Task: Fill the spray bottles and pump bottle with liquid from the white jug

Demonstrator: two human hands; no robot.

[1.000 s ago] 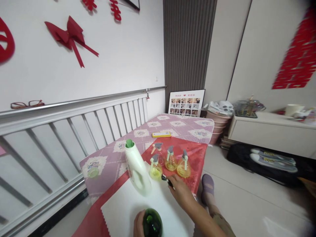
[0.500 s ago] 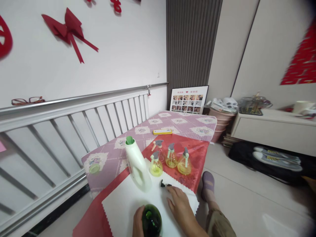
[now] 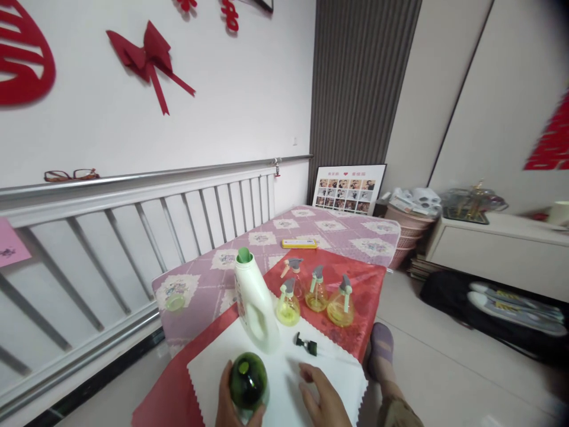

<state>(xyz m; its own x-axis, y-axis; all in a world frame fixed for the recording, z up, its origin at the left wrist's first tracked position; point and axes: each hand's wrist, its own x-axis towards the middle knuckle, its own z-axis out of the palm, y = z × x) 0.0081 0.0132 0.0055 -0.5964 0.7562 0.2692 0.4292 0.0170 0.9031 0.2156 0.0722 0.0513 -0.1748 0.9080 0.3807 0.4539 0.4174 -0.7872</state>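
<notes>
My left hand is wrapped around a dark green rounded bottle near the front of the white mat. To its right my right hand hovers over the mat, fingers apart and empty. Just beyond those fingertips lies a black pump head on its side. A pale green detergent jug with a handle stands behind the bottle, its green spout uppermost. Clear spray bottles stand farther back; a front one and another at the right hold yellow liquid.
A red cloth lies under the mat, over a purple patterned tablecloth. A yellow-edged box and a small pale green cap rest on it. The white radiator runs along the left. My foot shows at the right.
My right hand has drawn back from the pump head, which now shows whole on the mat. The green bottle has shifted left and up in my left hand. The view has turned slightly left.
</notes>
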